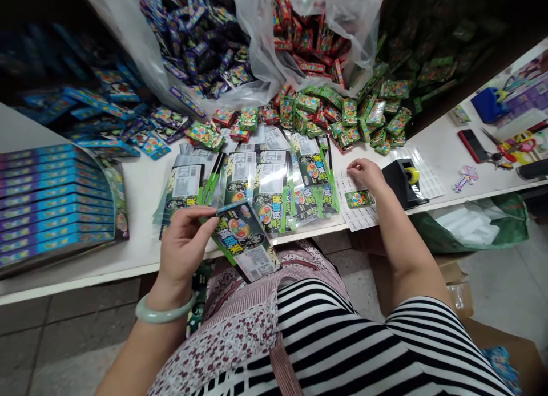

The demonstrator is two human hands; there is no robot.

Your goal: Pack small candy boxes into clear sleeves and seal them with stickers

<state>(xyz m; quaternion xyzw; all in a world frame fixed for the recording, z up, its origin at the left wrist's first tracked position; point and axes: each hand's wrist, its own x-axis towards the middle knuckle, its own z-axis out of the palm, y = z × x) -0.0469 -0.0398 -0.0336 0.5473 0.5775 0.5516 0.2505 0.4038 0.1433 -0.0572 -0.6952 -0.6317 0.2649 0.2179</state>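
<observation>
My left hand (186,245), with a pale bangle at the wrist, pinches the upper left corner of a printed packet (245,242). The packet is black and green with a white label, tilted over the table's front edge. At the right, my right hand (365,174) has its fingertips drawn together at a white sticker sheet (363,219); whether a sticker is between them is too small to see. A small green box (358,198) lies on that sheet, just below the hand. Similar printed packets (270,182) lie in overlapping piles between the hands.
Small green boxes (349,112) and red ones are heaped behind the packets. Clear bags hold purple boxes (201,48) and red boxes (314,48). A filled display carton (117,196) stands left. A tape dispenser (405,182), a phone (473,146) and scissors (509,148) lie right.
</observation>
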